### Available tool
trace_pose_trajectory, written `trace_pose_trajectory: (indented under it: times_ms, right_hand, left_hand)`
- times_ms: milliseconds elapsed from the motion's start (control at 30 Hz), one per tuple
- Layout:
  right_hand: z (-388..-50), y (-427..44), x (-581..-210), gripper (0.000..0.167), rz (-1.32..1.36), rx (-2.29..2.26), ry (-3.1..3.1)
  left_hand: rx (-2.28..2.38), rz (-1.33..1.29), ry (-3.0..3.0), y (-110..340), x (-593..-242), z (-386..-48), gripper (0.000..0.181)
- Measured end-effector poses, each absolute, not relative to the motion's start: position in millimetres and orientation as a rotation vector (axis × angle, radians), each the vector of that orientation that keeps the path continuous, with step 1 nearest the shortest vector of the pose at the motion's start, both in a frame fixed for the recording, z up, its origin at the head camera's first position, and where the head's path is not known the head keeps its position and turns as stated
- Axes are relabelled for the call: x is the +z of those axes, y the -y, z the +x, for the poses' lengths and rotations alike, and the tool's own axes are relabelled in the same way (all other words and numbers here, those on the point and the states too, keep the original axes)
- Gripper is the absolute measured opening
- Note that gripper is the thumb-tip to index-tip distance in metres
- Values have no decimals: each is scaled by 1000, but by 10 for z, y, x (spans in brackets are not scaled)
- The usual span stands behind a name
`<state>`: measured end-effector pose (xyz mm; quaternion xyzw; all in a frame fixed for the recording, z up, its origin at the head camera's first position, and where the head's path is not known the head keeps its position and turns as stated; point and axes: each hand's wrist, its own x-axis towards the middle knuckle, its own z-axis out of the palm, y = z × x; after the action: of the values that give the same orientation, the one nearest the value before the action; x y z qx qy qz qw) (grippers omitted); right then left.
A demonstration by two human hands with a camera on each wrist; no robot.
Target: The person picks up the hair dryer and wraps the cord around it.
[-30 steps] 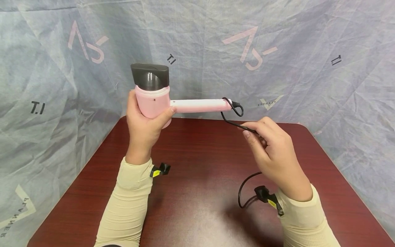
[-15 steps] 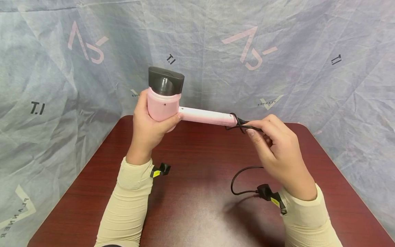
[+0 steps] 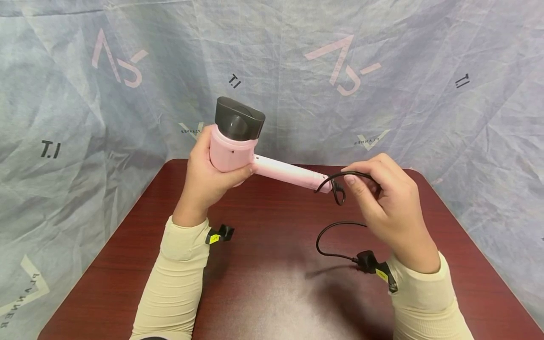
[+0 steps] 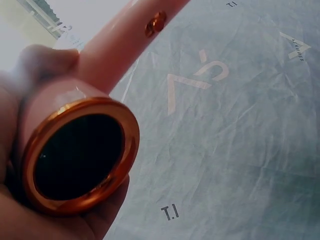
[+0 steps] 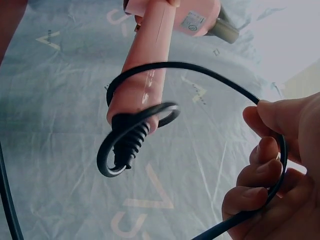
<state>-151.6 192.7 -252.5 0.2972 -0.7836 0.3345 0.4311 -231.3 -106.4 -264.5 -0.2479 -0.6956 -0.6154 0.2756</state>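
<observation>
A pink hair dryer (image 3: 231, 153) with a black nozzle (image 3: 239, 120) is held up above the table. My left hand (image 3: 208, 177) grips its barrel, thumb near the base of the handle, which slopes down to the right. The left wrist view shows the dryer's copper-coloured rear ring (image 4: 131, 135) and a small copper button (image 4: 156, 23) on the handle. Between thumb and forefinger my right hand (image 3: 391, 203) pinches the black cord (image 3: 354, 173). In the right wrist view the cord (image 5: 200, 73) loops round the handle's end, and the other fingers curl along it.
The dark red table (image 3: 272, 283) lies below both hands. Grey printed fabric (image 3: 280, 71) hangs behind and at the sides. More cord (image 3: 318, 238) hangs in a curve under the right hand, beside the black camera (image 3: 366, 261) on that wrist.
The dryer has moved right and slightly down, its handle tilting from level to downward. My right hand has shifted slightly right with the cord, whose loop now passes over the handle's end.
</observation>
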Motion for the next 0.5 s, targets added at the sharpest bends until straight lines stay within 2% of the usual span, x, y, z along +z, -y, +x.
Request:
trace_pose_trajectory:
  times_ms: [500]
  right_hand:
    - [-1562, -1975, -2562, 9, 693, 902, 1972]
  left_hand:
    - [-1733, -801, 1827, 1099, -2663, -2327, 68]
